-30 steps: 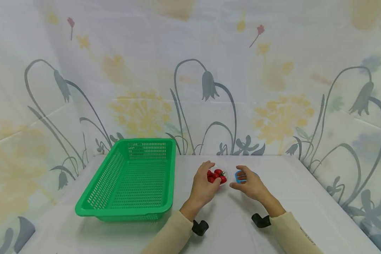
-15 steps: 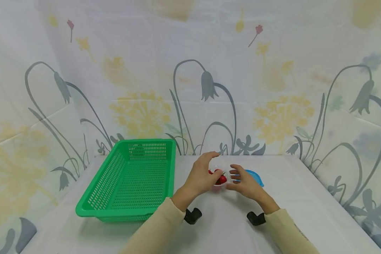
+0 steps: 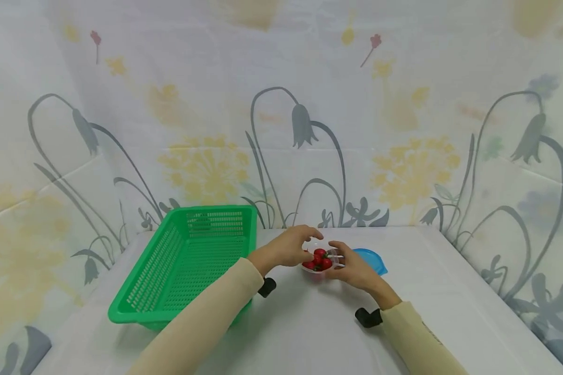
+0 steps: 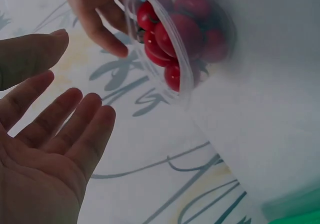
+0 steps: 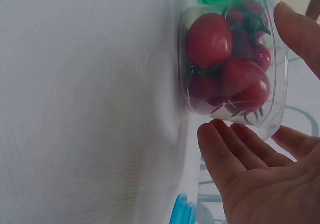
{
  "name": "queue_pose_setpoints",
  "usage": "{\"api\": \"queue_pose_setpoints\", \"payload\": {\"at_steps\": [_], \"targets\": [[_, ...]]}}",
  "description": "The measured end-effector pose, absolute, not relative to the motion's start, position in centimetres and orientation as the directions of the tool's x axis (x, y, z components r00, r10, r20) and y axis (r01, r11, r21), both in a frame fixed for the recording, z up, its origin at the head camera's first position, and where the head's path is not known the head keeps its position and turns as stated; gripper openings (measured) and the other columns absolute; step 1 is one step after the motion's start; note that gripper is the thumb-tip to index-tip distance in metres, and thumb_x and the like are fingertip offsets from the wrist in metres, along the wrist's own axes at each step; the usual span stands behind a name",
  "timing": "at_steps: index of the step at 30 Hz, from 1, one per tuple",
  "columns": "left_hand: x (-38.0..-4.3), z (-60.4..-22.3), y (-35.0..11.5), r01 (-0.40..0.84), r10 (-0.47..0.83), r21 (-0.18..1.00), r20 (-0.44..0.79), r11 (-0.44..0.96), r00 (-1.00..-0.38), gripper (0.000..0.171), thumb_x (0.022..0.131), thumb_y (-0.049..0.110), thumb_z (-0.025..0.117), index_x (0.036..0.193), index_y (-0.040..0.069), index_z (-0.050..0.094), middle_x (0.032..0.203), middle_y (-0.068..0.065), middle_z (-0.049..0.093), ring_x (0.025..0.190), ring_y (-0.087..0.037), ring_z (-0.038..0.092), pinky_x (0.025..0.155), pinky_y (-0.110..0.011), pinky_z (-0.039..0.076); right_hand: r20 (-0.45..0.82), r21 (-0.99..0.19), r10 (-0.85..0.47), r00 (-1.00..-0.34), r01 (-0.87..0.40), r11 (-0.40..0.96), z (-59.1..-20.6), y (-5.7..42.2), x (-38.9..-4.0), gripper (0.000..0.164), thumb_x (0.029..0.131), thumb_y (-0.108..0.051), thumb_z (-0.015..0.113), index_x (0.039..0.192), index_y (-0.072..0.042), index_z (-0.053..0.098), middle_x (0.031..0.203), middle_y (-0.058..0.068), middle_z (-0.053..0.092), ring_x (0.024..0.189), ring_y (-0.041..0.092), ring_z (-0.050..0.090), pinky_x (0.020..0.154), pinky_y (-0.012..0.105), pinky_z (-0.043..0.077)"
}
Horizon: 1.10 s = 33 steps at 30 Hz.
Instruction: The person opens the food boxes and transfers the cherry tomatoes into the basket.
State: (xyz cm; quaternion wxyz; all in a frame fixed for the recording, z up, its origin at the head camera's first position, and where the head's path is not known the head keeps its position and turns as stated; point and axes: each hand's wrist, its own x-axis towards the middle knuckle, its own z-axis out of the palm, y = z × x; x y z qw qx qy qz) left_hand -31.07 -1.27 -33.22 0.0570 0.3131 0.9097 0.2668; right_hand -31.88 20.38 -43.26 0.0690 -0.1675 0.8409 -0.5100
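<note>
A clear plastic tub (image 5: 280,93) holds several small red tomatoes (image 3: 319,253) with green stems. It stands on the white-covered table, its mouth uncovered. Fingers of my right hand (image 3: 356,272) lie against its right side, and the thumb is by the near rim; a firm grip is not evident. To the tub's left is my left hand (image 3: 286,248), palm facing it. The left wrist view shows that left hand (image 4: 50,154) with spread fingers, apart from the tub and holding nothing. A blue plastic lid (image 3: 371,260) lies right of the tub, behind the right hand.
The large green perforated basket (image 3: 252,245) occupies the left part of the table, partly covered by my left forearm. A flower-printed curtain (image 3: 281,104) hangs behind the table. Each wrist carries a black camera mount.
My right hand has come away from the blue lid and moved left to the tomato tub. My left hand has moved off the tub, leftward. The tub has shifted slightly left.
</note>
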Motion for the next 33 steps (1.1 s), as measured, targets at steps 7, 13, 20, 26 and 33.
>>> {"api": "queue_pose_setpoints", "payload": {"at_steps": [7,13,20,26,33], "targets": [[-33.4,-34.7,-0.7,0.507,0.626,0.533,-0.055,0.677,-0.778,0.042,0.082,-0.001,0.069,0.123,0.011,0.063,0.12,-0.003,0.061,0.114,-0.026,0.056,0.081,-0.025,0.052,0.029,-0.891,-0.357,-0.934,-0.186,0.414,-43.3,20.1,-32.0,0.095,0.076,-0.028,0.081,0.148,-0.004,0.024,0.139,0.016,0.043,0.127,0.038,0.044,0.098,0.049,0.043],[-34.6,-35.1,-0.2,0.503,0.634,0.527,-0.093,0.686,-0.768,0.031,0.083,-0.001,0.069,0.112,0.011,0.068,0.113,-0.004,0.064,0.104,-0.021,0.057,0.077,-0.025,0.051,0.015,-0.887,-0.367,-0.93,-0.182,0.425,-43.0,20.0,-31.9,0.095,0.076,-0.029,0.08,0.148,-0.003,0.024,0.138,0.016,0.044,0.123,0.034,0.048,0.094,0.045,0.046],[-35.4,-35.7,0.6,0.494,0.62,0.493,-0.126,0.716,-0.774,0.025,0.083,0.0,0.071,0.104,0.012,0.07,0.101,-0.001,0.063,0.086,-0.012,0.056,0.067,-0.022,0.05,0.018,-0.882,-0.379,-0.925,-0.193,0.43,-43.2,19.9,-32.0,0.094,0.078,-0.027,0.079,0.148,-0.003,0.022,0.139,0.018,0.042,0.126,0.038,0.045,0.096,0.048,0.044],[-35.6,-36.2,1.2,0.515,0.628,0.451,-0.139,0.729,-0.766,0.021,0.083,0.004,0.072,0.102,0.012,0.07,0.093,0.002,0.064,0.084,-0.009,0.057,0.069,-0.02,0.05,0.008,-0.892,-0.378,-0.926,-0.177,0.416,-43.2,19.8,-31.9,0.098,0.077,-0.028,0.08,0.15,-0.004,0.018,0.143,0.017,0.038,0.127,0.036,0.044,0.097,0.046,0.044],[-35.6,-36.5,1.7,0.513,0.617,0.421,-0.156,0.748,-0.771,0.021,0.083,0.007,0.073,0.104,0.012,0.069,0.094,0.004,0.063,0.086,-0.01,0.056,0.075,-0.022,0.05,0.003,-0.897,-0.366,-0.931,-0.164,0.41,-43.3,19.7,-31.7,0.098,0.077,-0.027,0.08,0.15,-0.004,0.018,0.142,0.014,0.041,0.123,0.03,0.049,0.097,0.045,0.044]]}}
